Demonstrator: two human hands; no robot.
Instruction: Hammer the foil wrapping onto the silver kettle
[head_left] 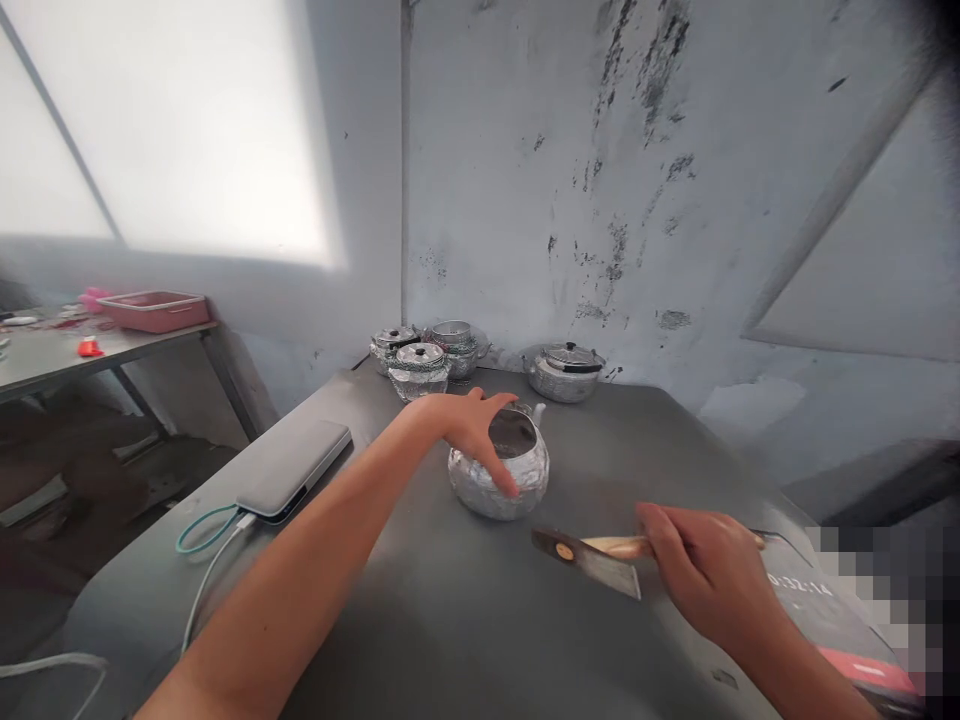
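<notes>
A round silvery pot [501, 486] with a dented surface, a short spout and an uncovered mouth stands near the middle of the grey table. My left hand [480, 432] reaches over its left side, thumb and fingers spread around the rim and touching it. In my right hand [701, 565], to the right and nearer to me, is the wooden handle of a small hammer [589, 562]. Its flat metal head hangs over the table, in front of the pot and apart from it.
Lidded silvery pots [420, 372] stand at the back left, another pot [566, 373] at the back right. A power bank [296, 468] with cables lies left. A screen [810, 600] showing digits is at right. A red basket [157, 312] sits on another table.
</notes>
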